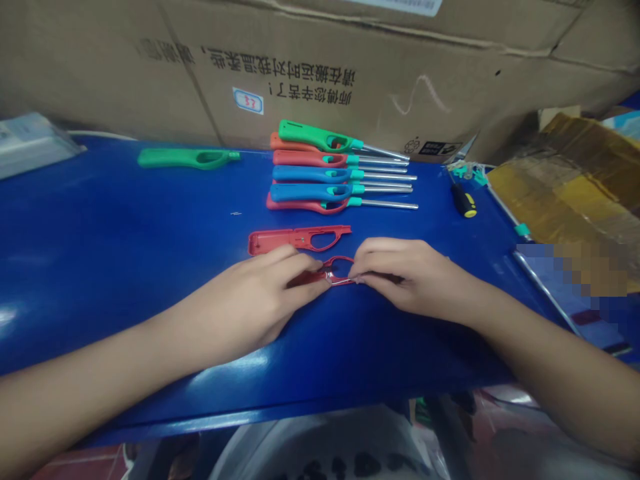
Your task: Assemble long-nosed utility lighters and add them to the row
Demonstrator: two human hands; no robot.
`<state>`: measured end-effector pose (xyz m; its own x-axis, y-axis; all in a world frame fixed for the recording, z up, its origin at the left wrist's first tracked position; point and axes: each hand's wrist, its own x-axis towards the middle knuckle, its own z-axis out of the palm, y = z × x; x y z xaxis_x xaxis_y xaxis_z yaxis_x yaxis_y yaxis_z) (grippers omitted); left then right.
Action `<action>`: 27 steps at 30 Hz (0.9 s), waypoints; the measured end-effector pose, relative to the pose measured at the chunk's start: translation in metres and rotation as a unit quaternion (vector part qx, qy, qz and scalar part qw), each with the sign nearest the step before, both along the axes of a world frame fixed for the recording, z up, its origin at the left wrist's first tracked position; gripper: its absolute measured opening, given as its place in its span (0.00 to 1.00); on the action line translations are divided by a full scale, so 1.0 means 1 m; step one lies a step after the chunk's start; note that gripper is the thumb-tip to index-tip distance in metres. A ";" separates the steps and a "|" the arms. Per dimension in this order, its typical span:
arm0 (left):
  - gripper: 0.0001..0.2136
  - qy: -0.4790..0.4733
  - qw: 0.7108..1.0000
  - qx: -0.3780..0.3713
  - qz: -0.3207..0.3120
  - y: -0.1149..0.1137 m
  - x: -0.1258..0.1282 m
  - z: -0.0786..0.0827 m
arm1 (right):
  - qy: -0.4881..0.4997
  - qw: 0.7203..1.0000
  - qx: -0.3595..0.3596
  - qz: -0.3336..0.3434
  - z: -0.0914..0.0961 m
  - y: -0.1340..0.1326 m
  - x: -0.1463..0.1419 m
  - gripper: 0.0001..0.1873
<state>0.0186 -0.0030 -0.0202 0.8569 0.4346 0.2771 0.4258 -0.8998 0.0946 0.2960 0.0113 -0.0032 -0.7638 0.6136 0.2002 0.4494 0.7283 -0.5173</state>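
Note:
My left hand (273, 283) is closed on a red lighter casing half (343, 260), whose trigger loop shows between my two hands. At the loop's right end, the fingertips of my right hand (400, 273) are pinched together. A thin pale wire (344, 282) runs along the loop's near edge between both sets of fingertips. My fingers hide most of the casing's handle. Just beyond lies another red casing half (300, 240), its hollow inside facing up. Further back is a row of several long-necked lighters (313, 175) in green, red, orange and blue with metal tubes.
A green lighter handle (180, 158) lies at the back left. A black-and-yellow screwdriver (464, 201) and small turquoise parts (467, 172) are at the back right. A large cardboard box (310, 73) walls off the blue table's (125, 253) far side. Metal tubes (545, 290) lie along the right.

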 end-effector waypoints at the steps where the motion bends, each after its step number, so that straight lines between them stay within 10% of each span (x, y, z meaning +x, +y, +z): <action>1: 0.18 0.007 1.000 0.008 -0.002 -0.001 0.000 0.000 | -0.005 1.000 0.002 0.003 0.001 0.000 0.000 0.09; 21: 0.22 0.072 0.997 0.031 0.027 -0.019 0.005 0.002 | 0.010 0.991 -0.079 -0.108 0.001 -0.001 -0.006 0.03; 27: 0.24 0.072 0.997 0.026 0.022 -0.016 0.001 -0.001 | -0.016 0.999 -0.015 -0.035 0.004 0.001 0.000 0.05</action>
<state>0.0199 -0.0194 -0.0215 0.8700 0.4607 0.1754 0.4705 -0.8823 -0.0165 0.2963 0.0120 0.0004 -0.7252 0.6706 0.1563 0.5149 0.6788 -0.5236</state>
